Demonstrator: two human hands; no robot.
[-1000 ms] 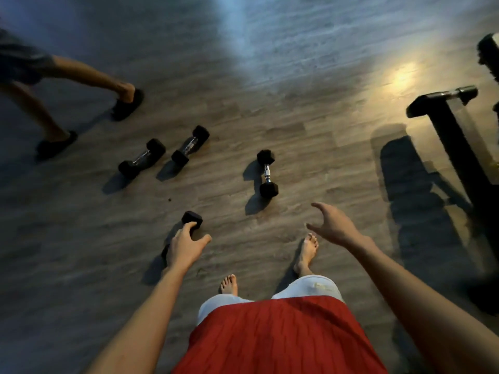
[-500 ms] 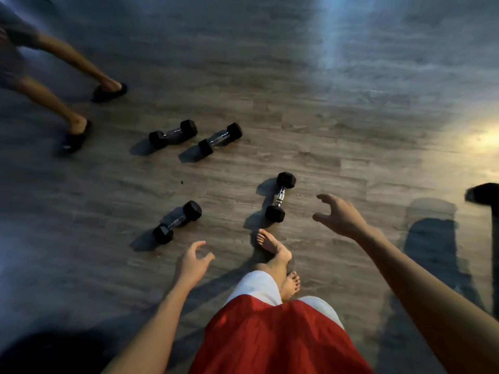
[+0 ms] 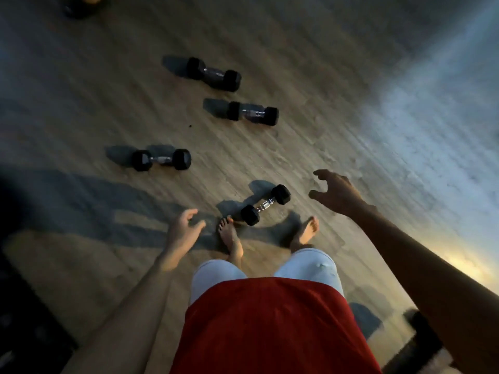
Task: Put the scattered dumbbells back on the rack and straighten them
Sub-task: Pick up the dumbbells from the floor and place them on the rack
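The nearest dumbbell (image 3: pixel 265 204) lies between both empty, loosely spread hands: left hand (image 3: pixel 184 230), right hand (image 3: pixel 336 193).

Black dumbbells (image 3: pixel 266 205) — red (plain) shirt (image 3: pixel 270 327)

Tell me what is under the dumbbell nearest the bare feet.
Under the nearest dumbbell only the wooden floor and its shadow show. The spots beneath its two heads are covered.

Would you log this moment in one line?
left hand: empty | right hand: empty | dumbbells: four, on floor
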